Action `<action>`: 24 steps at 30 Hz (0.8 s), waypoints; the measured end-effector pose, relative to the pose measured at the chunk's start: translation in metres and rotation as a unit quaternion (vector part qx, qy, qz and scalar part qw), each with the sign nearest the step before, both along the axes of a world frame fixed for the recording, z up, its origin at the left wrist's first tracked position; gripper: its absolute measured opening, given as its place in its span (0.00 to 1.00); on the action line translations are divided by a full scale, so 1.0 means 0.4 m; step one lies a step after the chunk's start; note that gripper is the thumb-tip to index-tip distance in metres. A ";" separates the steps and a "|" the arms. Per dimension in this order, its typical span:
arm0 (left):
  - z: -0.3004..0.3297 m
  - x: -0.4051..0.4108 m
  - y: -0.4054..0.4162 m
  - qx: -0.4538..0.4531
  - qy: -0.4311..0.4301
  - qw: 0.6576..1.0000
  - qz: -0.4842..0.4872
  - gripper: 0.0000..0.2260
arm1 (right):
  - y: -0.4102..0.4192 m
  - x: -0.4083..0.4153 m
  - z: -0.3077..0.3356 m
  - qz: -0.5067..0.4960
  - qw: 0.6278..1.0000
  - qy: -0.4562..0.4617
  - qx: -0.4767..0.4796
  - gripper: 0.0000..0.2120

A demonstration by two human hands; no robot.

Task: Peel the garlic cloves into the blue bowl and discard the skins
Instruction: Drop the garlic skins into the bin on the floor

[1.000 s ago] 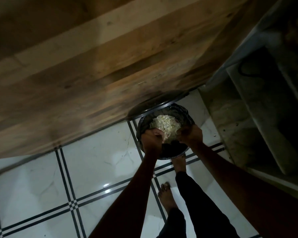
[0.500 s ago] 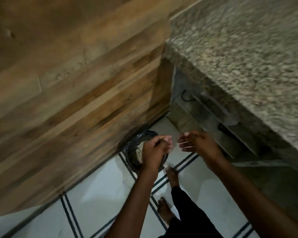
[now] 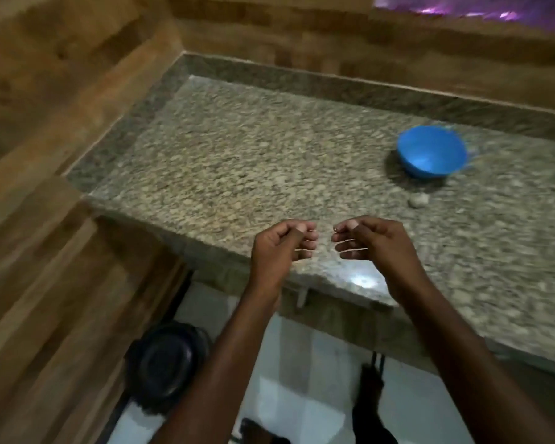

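From here I judge the job near its end. The blue bowl (image 3: 432,152) sits on the granite desk (image 3: 237,155) at the right of the frame, its contents hidden from me, and one pale lump, perhaps a garlic clove (image 3: 418,200), lies just below it, likely yet to be peeled. My left hand (image 3: 281,243) and right hand (image 3: 370,240) hover at centre over the desk's near edge, fingers loosely curled, grasping nothing I can make out. At lower left a dark bin (image 3: 167,363) stands on the floor beside wood panelling (image 3: 45,251). Nothing blocks the reach toward the bowl.
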State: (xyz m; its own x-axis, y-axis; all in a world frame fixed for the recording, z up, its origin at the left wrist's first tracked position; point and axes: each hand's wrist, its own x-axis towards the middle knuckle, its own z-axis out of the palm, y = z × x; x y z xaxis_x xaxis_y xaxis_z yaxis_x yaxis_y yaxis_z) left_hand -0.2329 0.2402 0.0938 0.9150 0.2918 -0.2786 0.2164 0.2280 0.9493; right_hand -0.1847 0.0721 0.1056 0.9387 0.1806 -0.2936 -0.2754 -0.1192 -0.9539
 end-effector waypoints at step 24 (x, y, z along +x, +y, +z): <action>-0.291 0.441 -0.643 0.504 -0.052 0.817 -0.275 0.14 | -0.636 0.454 -0.294 -0.012 0.900 -0.113 -0.421 0.07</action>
